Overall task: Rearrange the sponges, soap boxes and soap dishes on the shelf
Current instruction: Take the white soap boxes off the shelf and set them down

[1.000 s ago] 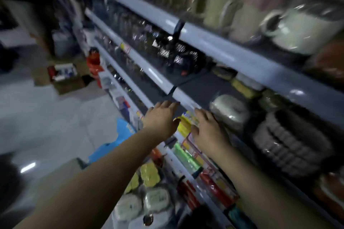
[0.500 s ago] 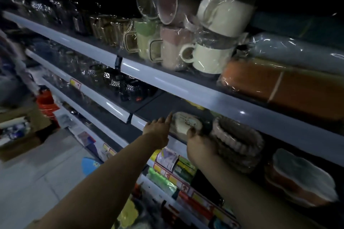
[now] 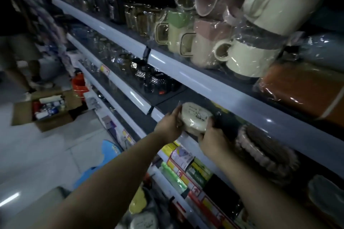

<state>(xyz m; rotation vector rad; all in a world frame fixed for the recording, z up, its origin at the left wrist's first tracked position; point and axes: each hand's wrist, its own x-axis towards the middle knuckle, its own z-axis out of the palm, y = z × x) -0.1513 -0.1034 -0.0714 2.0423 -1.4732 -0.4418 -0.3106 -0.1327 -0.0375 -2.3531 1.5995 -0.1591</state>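
A cream oval soap box (image 3: 195, 117) with dark print on its lid sits tilted at the front edge of the middle shelf (image 3: 219, 151). My left hand (image 3: 168, 126) holds its left end. My right hand (image 3: 214, 140) grips its right lower side from below. Right of it on the same shelf stands a stack of brown ribbed soap dishes (image 3: 264, 151). Yellow sponges (image 3: 221, 108) lie in the dark behind the box.
Wrapped mugs (image 3: 247, 57) and an orange pack (image 3: 305, 91) fill the shelf above. Coloured boxes (image 3: 188, 165) line the shelf below. An open cardboard carton (image 3: 46, 109) sits on the floor at left, with an orange bucket (image 3: 79, 84) beyond it.
My view swung up from the lower shelf to the middle one. Both hands rose from the coloured boxes and took hold of the cream soap box.
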